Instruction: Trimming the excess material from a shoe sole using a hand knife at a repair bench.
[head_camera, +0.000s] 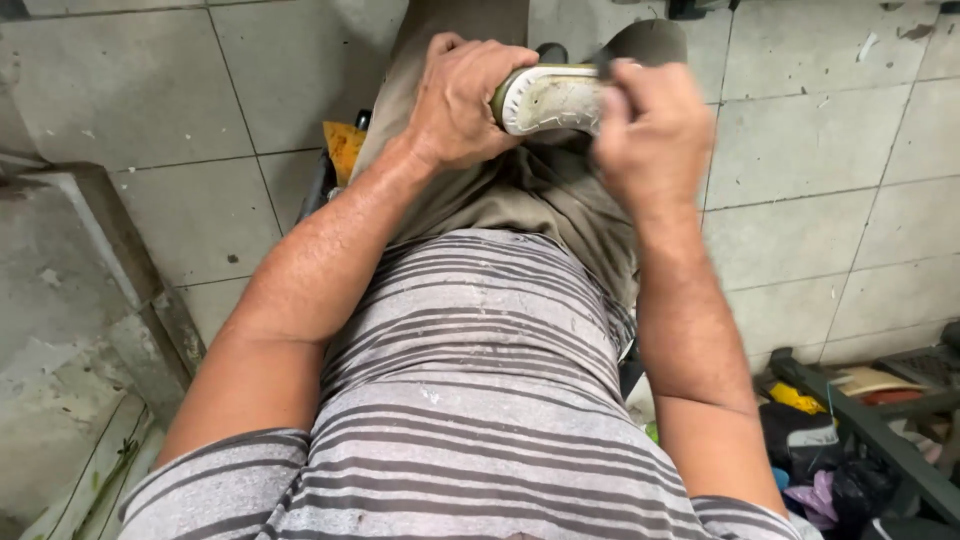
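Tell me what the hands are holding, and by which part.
A shoe, pale sole facing up. The left hand grips one end; the right hand covers the other.

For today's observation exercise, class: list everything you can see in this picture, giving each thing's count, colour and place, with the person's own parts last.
shoe: one, off-white sole with olive edge, sole up, held between both hands over the lap
floor tiles: many, grey-white and stained, all around
concrete ledge: one, grey, at left
yellow item: one, yellow-orange, beside the left thigh; kind unclear
dark green frame: one, lower right
clutter: several bags and scraps, black, purple, yellow, under that frame
striped shirt: one, grey, on the torso
trousers: one pair, khaki
left hand: gripping the shoe's left end
right hand: pressed on the shoe's right end
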